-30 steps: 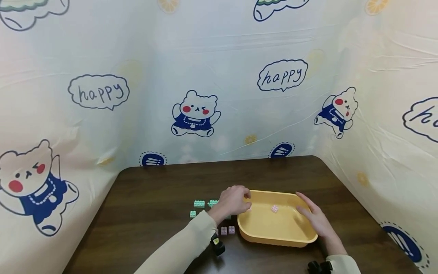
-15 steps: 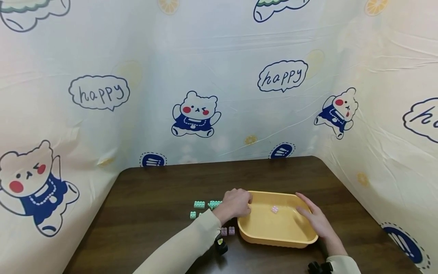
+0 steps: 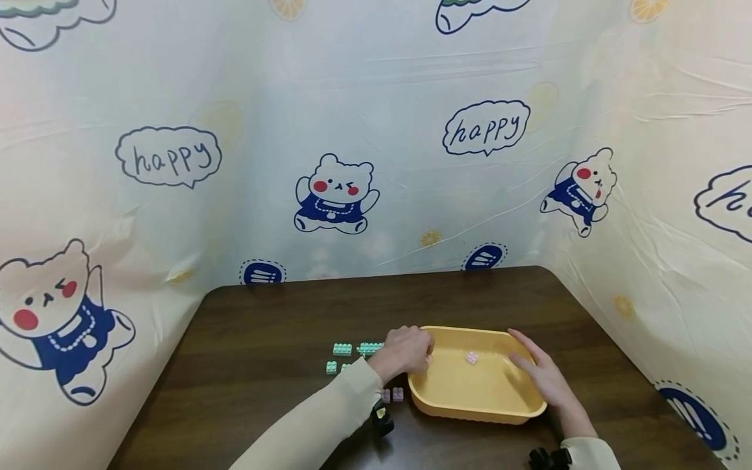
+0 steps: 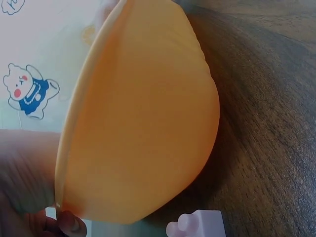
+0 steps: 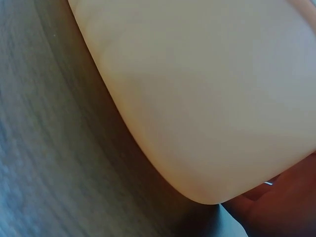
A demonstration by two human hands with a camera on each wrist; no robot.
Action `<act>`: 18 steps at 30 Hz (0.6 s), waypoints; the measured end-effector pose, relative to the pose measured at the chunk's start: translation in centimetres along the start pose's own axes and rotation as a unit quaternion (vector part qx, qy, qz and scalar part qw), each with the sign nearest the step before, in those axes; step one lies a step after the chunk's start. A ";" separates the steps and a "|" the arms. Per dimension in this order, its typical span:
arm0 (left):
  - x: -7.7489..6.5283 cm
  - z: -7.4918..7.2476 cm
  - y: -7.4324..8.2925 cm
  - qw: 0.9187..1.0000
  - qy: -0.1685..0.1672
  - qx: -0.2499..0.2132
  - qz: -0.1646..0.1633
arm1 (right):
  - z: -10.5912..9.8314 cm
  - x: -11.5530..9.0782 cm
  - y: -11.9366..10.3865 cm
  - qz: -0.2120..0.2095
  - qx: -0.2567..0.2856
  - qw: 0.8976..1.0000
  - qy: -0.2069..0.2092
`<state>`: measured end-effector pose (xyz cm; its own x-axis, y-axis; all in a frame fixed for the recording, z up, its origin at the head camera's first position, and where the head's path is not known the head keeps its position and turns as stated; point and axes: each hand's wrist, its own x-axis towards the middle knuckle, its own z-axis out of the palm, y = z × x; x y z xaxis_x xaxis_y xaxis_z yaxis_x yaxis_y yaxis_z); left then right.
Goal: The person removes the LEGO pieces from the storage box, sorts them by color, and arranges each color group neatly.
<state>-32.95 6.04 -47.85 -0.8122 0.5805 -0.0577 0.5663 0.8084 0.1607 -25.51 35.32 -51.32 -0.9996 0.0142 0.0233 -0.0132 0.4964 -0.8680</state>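
A shallow yellow tray stands on the table in the head view, with one small pink toy brick inside. My left hand grips the tray's left rim with curled fingers. In the left wrist view, that hand lies across the rim, a fingertip below it on the outer side. My right hand holds the opposite rim, thumb over the inside and fingers along the outside. The tray's outer wall fills most of the right wrist view.
Several green toy bricks lie left of the tray, partly hidden by the left arm. Lilac bricks sit close to its near left corner; one lilac brick shows in the left wrist view. Patterned curtains surround the dark wooden table.
My left hand has moved slightly right and down, and its fingers have curled onto the tray's left rim. The right hand and tray have not visibly moved.
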 end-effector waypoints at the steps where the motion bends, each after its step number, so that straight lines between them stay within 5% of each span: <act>1: 0.0 0.0 0.1 1.000 -0.001 -0.001 -0.001 | 0.0 0.0 0.0 0.001 -0.002 1.000 0.001; 18: 0.0 0.1 0.9 0.999 0.001 0.014 -0.032 | 0.0 0.1 0.3 0.004 0.013 1.000 0.001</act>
<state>-32.47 6.78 -47.80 -0.8468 0.5279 -0.0653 0.5174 0.8459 0.1292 -25.64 35.47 -51.56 -0.9997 0.0190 0.0168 -0.0058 0.4742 -0.8804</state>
